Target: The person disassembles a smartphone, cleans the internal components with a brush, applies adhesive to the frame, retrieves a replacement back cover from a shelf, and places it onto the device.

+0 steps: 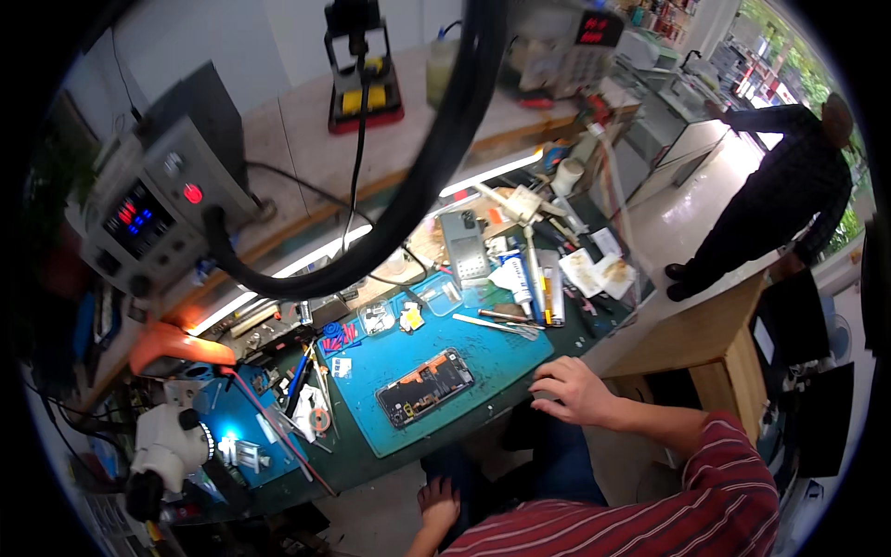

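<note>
An opened phone [425,388], its internals exposed, lies on a blue silicone mat [508,367]. My right hand [568,390] hovers at the mat's front-right edge, to the right of the phone, fingers loosely bent and apart; nothing shows in its grasp. Low by my lap, below the bench's front edge, my left hand [440,501] has its fingers spread and appears empty. Small clear trays [378,317], red and blue bits [340,336] and thin tools [485,324] lie along the back of the mat, with a grey phone [462,243] behind them.
A microscope [170,446] and orange tool [181,351] occupy the bench's left. A hot-air station [153,213] with a thick looping hose and a soldering stand [364,109] sit on the shelf. Cluttered tools [548,278] cover the right. Another person [761,195] stands beyond a wooden cabinet [682,339].
</note>
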`<state>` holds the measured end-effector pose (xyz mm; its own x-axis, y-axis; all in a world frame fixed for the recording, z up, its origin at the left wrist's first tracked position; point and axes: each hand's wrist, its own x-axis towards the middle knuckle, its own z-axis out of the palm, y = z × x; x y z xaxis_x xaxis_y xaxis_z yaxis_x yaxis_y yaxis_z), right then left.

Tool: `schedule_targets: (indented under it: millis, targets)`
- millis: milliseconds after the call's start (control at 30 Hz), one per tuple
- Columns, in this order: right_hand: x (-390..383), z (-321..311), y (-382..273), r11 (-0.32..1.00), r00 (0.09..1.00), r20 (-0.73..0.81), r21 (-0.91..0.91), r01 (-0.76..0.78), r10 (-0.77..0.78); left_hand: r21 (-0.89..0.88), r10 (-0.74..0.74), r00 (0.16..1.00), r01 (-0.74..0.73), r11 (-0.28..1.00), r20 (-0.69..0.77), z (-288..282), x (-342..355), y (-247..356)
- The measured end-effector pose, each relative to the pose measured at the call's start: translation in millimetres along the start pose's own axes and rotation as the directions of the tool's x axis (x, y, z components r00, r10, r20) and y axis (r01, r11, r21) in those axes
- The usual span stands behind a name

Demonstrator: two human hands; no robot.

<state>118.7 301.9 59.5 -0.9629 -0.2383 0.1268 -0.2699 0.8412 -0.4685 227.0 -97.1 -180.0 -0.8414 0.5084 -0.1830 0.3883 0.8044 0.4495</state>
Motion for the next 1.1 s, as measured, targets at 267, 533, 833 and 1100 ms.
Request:
schedule_targets:
  millis: [267, 533, 833, 1100]
  targets:
    - [-277, -29, 27, 0.328, 0.302, 0.201, -0.110, -0.938, 0.932, -0.196, -0.001, 0.845, 0.126, 0.973, 0.535, -67, 82, 46]
    - [-443, -35, 20, -0.123, -0.109, 0.078, 0.204, -0.971, 0.991, -0.216, 0.360, 0.630, -0.296, 0.931, 0.688, -108, 180, 101]
    - [-420, -119, 153, 0.222, -0.102, -0.512, 0.533, -0.816, 0.853, -0.371, 0.449, 0.448, -0.255, 0.893, 0.773, 5, 299, 339]
    - [-463, -205, 219, 0.077, -0.199, -0.270, 0.751, -0.656, 0.942, -0.235, 0.355, 0.439, -0.305, 0.923, 0.825, 54, 415, 554]
